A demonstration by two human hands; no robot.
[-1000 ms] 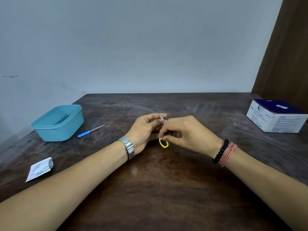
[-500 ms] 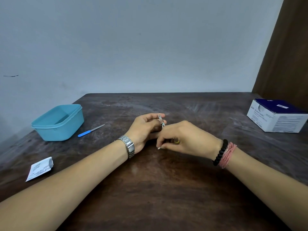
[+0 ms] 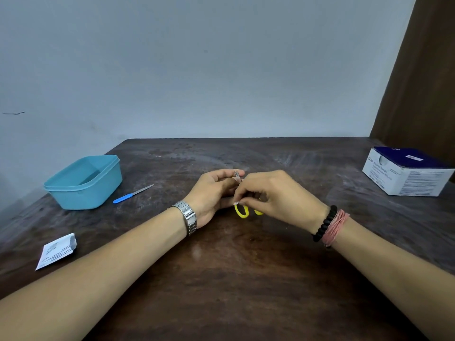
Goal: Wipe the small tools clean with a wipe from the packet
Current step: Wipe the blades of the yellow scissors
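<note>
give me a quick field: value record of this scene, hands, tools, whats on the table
left hand: left hand holds the blade end of the small scissors
right hand: right hand pinches something small and white at the scissors, likely the wipe; mostly hidden
scissors: yellow handles, blades pointing up
other tool: blue-handled file lying on the table, beside the blue tub
packet: torn white packet, near left
box: white and navy box, far right

Both forearms are bare, no sleeves showing. The left wrist carries a silver metal-link watch [image 3: 188, 217]. The right wrist wears a black beaded bracelet [image 3: 325, 223], and just behind it, toward the elbow, a wrap of pink-red thread [image 3: 335, 228].
</note>
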